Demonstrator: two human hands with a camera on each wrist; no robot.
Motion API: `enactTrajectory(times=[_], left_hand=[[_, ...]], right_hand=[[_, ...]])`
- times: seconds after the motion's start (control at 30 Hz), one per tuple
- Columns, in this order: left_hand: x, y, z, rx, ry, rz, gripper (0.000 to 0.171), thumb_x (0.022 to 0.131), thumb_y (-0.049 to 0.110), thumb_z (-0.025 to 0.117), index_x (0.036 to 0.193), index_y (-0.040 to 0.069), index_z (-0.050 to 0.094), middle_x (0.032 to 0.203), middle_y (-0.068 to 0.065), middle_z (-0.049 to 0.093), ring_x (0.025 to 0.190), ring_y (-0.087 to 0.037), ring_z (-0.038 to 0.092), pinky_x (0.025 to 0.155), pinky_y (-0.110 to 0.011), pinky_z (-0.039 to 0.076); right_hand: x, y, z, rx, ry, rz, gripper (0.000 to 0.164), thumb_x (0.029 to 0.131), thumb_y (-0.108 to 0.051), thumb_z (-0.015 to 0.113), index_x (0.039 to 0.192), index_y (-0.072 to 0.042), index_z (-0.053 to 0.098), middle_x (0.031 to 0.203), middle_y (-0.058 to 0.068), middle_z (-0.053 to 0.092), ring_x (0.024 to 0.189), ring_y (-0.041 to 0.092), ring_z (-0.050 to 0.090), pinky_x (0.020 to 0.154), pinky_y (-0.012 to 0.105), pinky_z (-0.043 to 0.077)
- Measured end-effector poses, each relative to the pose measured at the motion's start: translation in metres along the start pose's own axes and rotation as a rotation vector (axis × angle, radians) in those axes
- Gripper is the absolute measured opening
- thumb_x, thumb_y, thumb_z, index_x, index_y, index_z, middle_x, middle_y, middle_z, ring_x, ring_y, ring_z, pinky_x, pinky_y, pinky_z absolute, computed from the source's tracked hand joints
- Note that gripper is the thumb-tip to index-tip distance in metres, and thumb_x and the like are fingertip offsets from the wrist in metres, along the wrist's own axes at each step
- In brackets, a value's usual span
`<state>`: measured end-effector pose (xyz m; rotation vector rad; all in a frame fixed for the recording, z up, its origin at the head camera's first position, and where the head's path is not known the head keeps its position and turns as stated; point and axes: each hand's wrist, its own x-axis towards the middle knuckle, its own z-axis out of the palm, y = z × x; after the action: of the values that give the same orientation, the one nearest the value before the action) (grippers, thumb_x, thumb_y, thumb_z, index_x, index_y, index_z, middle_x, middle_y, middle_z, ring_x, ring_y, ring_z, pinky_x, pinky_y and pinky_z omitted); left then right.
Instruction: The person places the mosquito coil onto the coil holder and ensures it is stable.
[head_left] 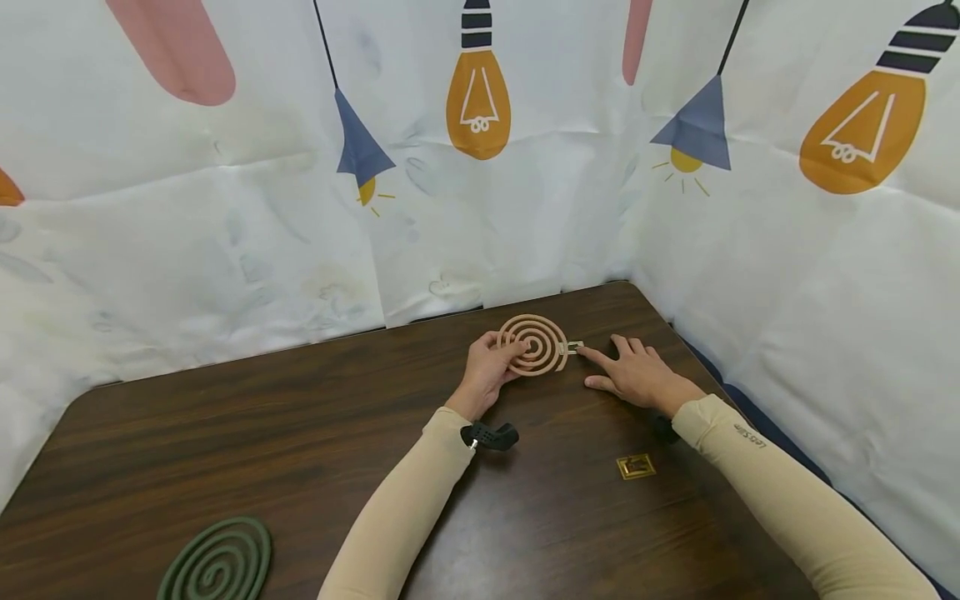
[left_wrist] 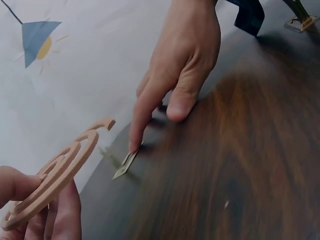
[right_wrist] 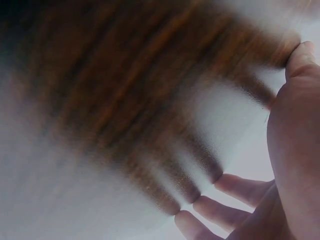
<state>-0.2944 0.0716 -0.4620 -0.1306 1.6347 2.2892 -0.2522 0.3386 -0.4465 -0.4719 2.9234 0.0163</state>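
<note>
1. Head view, right of centre: the left hand (head_left: 482, 372) pinches a tan coil (head_left: 537, 344), fingers clamped on its left side.
2. Just right of that, the right hand (head_left: 637, 372) has its fingers apart, the index fingertip touching a small metal stand (head_left: 574, 342) on the worktop (head_left: 300, 433).
3. Left wrist view, lower left: the coil is tilted and apart from the stand; blur makes the stand's exact form hard to tell.
4. Head view, lower left: a green coil (head_left: 217, 573) lies cut off by the bottom edge.
5. Head view, lower right: a gold-coloured plate (head_left: 636, 467) lies on the worktop.
</note>
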Motion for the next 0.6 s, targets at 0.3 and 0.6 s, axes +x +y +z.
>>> enactTrajectory(times=[0.3,0.6], left_hand=[[0.003,-0.007,0.014,0.001,-0.003,0.005,0.027,0.096,0.008,0.072,0.119,0.004,0.06,0.098,-0.004,0.071,0.077,-0.011,0.074,0.07,-0.027,0.065],[0.007,-0.017,0.025,0.002,-0.008,0.027,0.032,0.097,0.01,0.072,0.124,0.003,0.058,0.102,-0.006,0.073,0.078,-0.01,0.075,0.071,-0.025,0.064]], right_hand=[[0.0,-0.002,0.0,-0.013,-0.019,0.008,0.067,0.105,-0.06,0.043,0.165,-0.034,0.026,0.158,0.033,0.033,0.142,0.055,0.038,0.111,0.072,0.04],[0.001,-0.001,0.001,-0.032,0.007,0.006,0.066,0.105,-0.059,0.046,0.162,-0.027,0.036,0.159,0.034,0.033,0.143,0.056,0.039,0.11,0.071,0.04]])
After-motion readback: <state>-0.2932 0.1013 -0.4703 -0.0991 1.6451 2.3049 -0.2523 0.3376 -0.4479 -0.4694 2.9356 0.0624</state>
